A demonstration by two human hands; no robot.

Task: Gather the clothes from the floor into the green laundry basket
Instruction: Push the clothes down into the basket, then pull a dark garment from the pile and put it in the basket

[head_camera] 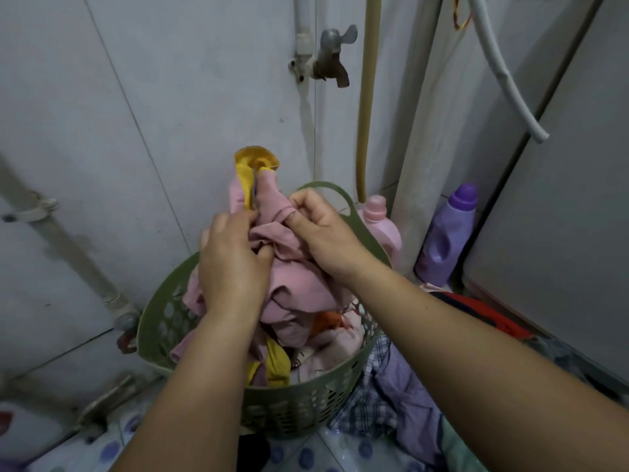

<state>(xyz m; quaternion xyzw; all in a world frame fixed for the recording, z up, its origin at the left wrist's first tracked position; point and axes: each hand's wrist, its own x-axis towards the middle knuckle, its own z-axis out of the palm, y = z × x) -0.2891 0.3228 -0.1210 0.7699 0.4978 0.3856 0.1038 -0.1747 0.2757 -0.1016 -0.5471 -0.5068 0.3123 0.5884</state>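
Both hands hold a pink garment [282,229] above the green laundry basket [272,400].

The left hand [231,264] and right hand [323,229] pinch it with curled fingers; better to lower it to the middle, so no cloth hangs over the rim.

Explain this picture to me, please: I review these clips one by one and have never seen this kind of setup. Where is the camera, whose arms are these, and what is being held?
There is no machine here. The one picture comes from a wide-angle camera worn on a person's head, looking forward and down, so the two bare arms are the wearer's own. The left hand and right hand both grip a pink garment with yellow trim, held over a green laundry basket that already holds clothes. The basket stands on a tiled floor in a corner below a tap. More clothes, checked and lilac, lie on the floor to its right. A pink bottle and a purple bottle stand behind.
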